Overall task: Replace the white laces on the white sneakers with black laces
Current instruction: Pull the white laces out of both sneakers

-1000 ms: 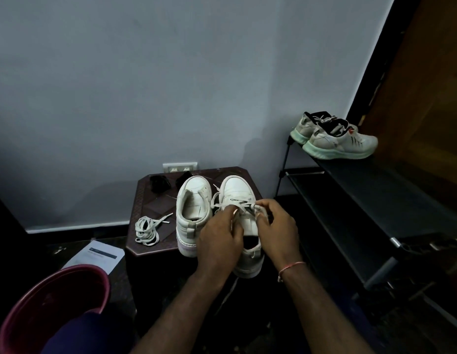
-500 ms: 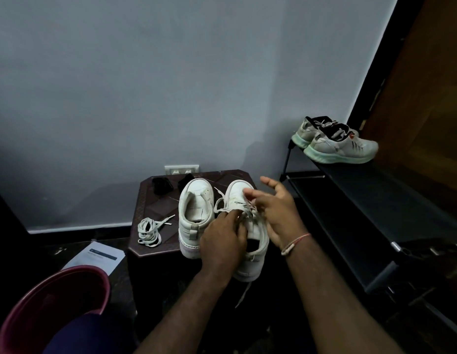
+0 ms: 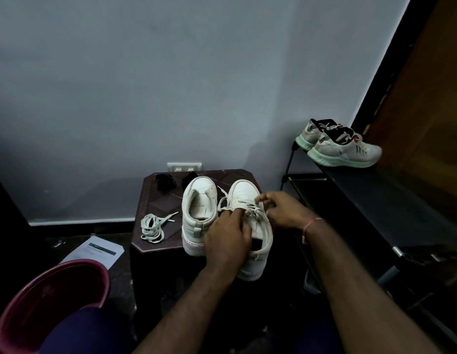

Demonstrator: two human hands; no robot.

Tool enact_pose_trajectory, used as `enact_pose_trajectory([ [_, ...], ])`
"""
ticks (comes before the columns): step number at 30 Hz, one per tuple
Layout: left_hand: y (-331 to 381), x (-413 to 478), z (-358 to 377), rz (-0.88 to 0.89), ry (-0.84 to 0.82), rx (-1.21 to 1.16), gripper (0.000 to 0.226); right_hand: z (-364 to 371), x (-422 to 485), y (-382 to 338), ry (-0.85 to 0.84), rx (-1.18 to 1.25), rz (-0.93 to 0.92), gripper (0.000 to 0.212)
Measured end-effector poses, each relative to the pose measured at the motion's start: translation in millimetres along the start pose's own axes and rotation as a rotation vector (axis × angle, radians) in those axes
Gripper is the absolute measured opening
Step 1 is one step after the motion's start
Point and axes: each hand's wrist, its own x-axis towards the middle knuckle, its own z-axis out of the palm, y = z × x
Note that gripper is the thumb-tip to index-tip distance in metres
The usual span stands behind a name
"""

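pinch on white lace (image 3: 244, 206) (paper (image 3: 99, 251) illegible)

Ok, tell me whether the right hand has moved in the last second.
Yes: the right hand has shifted along the right sneaker toward its toe, nearer the wall socket.

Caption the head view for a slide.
Left hand holds a white sneaker; right hand pinches its white lace.
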Motion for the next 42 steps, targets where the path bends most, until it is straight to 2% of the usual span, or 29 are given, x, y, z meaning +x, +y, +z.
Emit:
enact_pose_trajectory([
  [2, 1, 1, -1, -0.013, -0.002, 0.008, 0.023, 7, -9, 11, -0.004, 0.046, -0.003, 0.027],
  [5, 4, 1, -1, -0.028, -0.01, 0.005, 0.023, 17, -8, 28, 0.172, 0.075, 0.007, 0.016],
  [8, 5, 1, -2, -0.045, -0.025, 0.006, 0.025, 14, -11, 22, 0.138, 0.192, 0.076, 0.01],
  [10, 6, 2, -3, -0.051, -0.034, 0.002, 0.025, 5, -17, 8, 0.126, 0.401, 0.075, 0.018],
  [12, 8, 3, -4, -0.052, -0.039, 0.009, 0.025, -12, -22, -14, 0.154, 0.716, 0.059, 0.025],
  [15, 8, 2, -5, -0.053, -0.043, 0.029, 0.024, -40, -32, -57, 0.02, 1.041, -0.022, 0.022],
  [18, 7, 1, -5, -0.048, -0.053, 0.022, 0.024, -56, -42, -105, -0.112, 1.141, -0.187, 0.016],
  [20, 9, 3, -5, -0.061, -0.047, 0.033, 0.028, -56, -39, -126, -0.073, 1.024, -0.275, 0.018],
  [22, 9, 4, -6, -0.078, -0.04, 0.042, 0.027, -48, -30, -125, 0.051, 0.792, -0.284, 0.021],
  [26, 7, 3, -6, -0.071, -0.042, 0.048, 0.029, -17, -8, -50, 0.273, 0.388, -0.025, 0.024],
  [28, 8, 3, -5, -0.063, -0.033, 0.06, 0.03, -4, -10, -14, 0.22, 0.355, 0.106, 0.023],
  [30, 9, 2, -5, -0.065, -0.034, 0.081, 0.03, 6, -15, 3, 0.127, 0.424, 0.156, 0.014],
  [33, 8, 0, -4, -0.076, -0.065, 0.098, 0.03, 10, -17, 9, 0.119, 0.437, 0.115, 0.007],
  [37, 9, -3, -3, -0.075, -0.066, 0.051, 0.031, 9, -12, 7, 0.107, 0.332, 0.07, 0.007],
  [41, 10, -5, -1, -0.055, -0.084, 0.072, 0.028, 5, -8, 1, 0.063, 0.118, 0.056, 0.02],
  [42, 10, -6, -1, -0.053, -0.095, 0.08, 0.028, 4, -7, -3, 0.066, 0.162, 0.056, 0.024],
])
